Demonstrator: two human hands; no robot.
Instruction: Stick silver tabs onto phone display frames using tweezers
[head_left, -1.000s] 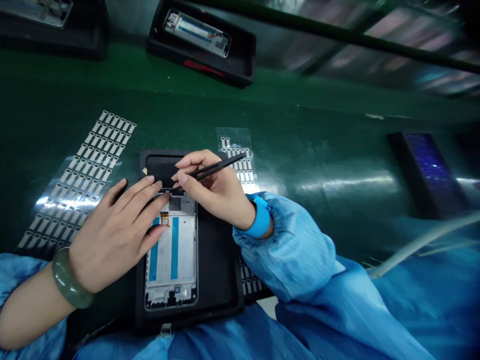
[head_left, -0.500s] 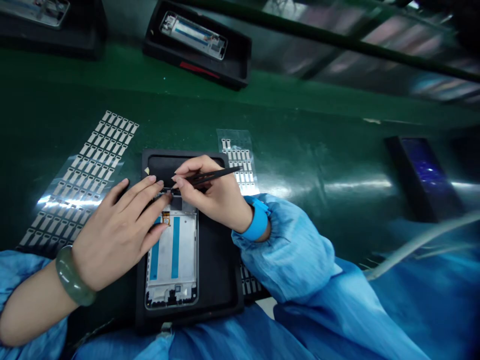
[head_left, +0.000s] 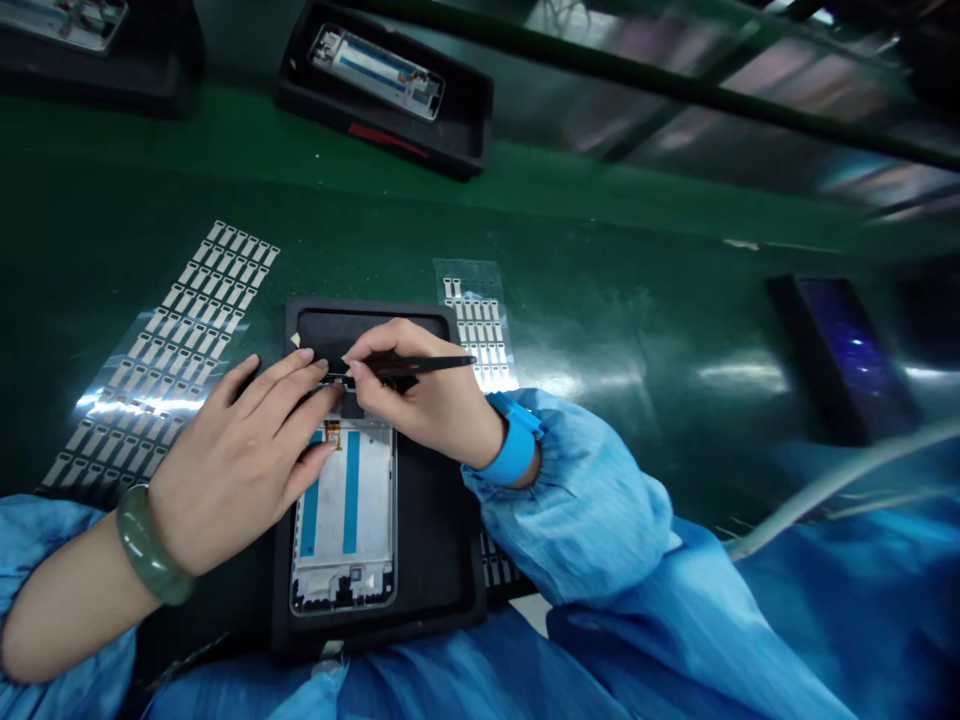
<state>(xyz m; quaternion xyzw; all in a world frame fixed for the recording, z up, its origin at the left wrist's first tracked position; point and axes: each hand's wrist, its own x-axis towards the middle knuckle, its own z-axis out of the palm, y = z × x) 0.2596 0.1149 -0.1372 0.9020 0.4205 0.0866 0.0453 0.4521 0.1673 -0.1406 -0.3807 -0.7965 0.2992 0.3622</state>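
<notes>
A phone frame [head_left: 373, 500] with two blue strips lies in a black tray [head_left: 442, 540] in front of me. My left hand [head_left: 244, 455] rests over the frame's upper left with its fingers stretched out, the fingertips touching the top end. In a pinch, my right hand [head_left: 427, 385] holds black tweezers [head_left: 431, 364]; their points are down at the frame's top edge, hidden by my fingers. A small orange flex cable [head_left: 333, 434] shows beside my left thumb. Whatever lies under the fingertips is too small to make out.
Sheets of small white stickers lie on the green mat, a large sheet [head_left: 184, 305] at left and a smaller sheet [head_left: 481, 325] behind my right hand. Farther back stands another black tray [head_left: 457, 130] with a phone frame [head_left: 379, 70]. A dark tray [head_left: 840, 360] sits at right.
My right hand has shifted slightly down, and the tweezers' rear end has dipped. Their two arms, seen apart before, now look pressed together. My left hand stays nearly in place.
</notes>
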